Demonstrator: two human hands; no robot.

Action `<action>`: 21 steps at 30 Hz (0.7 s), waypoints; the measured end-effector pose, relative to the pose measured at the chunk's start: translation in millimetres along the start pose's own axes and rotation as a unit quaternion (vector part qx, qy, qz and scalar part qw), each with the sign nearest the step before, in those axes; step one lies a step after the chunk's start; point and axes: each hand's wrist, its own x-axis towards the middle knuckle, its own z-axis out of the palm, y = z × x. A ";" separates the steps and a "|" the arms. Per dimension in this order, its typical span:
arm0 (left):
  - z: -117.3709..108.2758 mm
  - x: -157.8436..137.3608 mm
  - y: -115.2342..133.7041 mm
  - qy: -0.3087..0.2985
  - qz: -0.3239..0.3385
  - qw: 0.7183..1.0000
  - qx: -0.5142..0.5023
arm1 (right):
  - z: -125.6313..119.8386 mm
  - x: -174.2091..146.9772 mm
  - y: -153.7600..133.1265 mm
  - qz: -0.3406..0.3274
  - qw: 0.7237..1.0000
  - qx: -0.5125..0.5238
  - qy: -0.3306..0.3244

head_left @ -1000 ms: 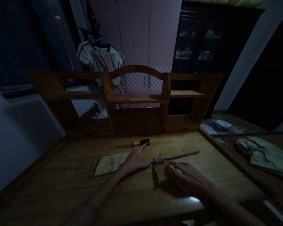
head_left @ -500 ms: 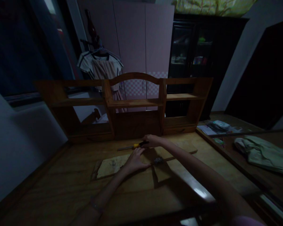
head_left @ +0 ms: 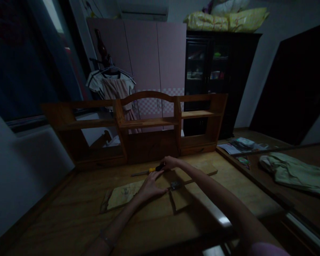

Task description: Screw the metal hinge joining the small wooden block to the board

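Note:
On the wooden desktop point(head_left: 77, 199), my right hand point(head_left: 171, 162) has its fingers closed around the black end of a screwdriver point(head_left: 152, 170) with a yellow and black handle. The metal shaft points left and lies close to the desktop. My left hand point(head_left: 149, 188) rests over a pale wooden board point(head_left: 124, 195), thumb and fingers spread apart, its fingertips close to the screwdriver handle. Just right of the left thumb sits a small dark metal piece point(head_left: 175, 185), too dim to name. A short wooden piece point(head_left: 181, 200) and another board point(head_left: 206, 168) lie beside it.
A wooden shelf unit point(head_left: 149, 124) stands along the desk's back edge. Right of the desk are a light green cloth point(head_left: 290, 170) and plastic-wrapped items point(head_left: 242, 144). Behind stand a pink wardrobe point(head_left: 146, 53) and a dark cabinet point(head_left: 221, 81). Light is dim.
The view has tilted up a little, showing more of the wall above the wardrobe. Both hands and the screwdriver keep nearly the same place on the desktop.

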 end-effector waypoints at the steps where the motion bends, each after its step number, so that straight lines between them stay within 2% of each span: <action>1: -0.1 -1.0 1.8 0.000 -0.001 1.000 -0.002 | -2.0 -6.9 0.1 0.002 1.000 -0.010 0.023; 4: 2.5 -4.0 8.5 0.005 0.003 1.000 -0.003 | -13.2 -40.4 5.4 0.023 0.992 -0.047 0.117; 6: 7.1 -3.6 14.1 0.011 0.012 1.000 0.000 | -23.7 -76.1 13.4 0.048 0.980 -0.072 0.178; 9: 17.6 5.3 23.9 0.019 0.022 1.000 0.000 | -38.0 -149.8 30.1 0.097 0.957 -0.098 0.255; 12: 31.3 27.0 35.6 0.016 0.024 1.000 -0.010 | -39.9 -240.4 49.2 0.135 0.923 -0.118 0.339; 14: 42.5 48.0 44.7 0.018 0.027 0.999 -0.022 | -30.1 -304.5 62.1 0.160 0.901 -0.112 0.389; 16: 56.4 72.5 55.2 0.023 0.033 0.999 -0.035 | -12.2 -367.0 74.8 0.212 0.892 -0.095 0.388; 18: 73.8 98.5 67.1 0.026 0.043 0.998 -0.047 | 10.8 -423.7 85.6 0.236 0.882 -0.091 0.397; 21: 106.8 136.4 86.3 0.023 0.065 0.996 -0.062 | 46.8 -488.7 93.8 0.286 0.872 -0.099 0.385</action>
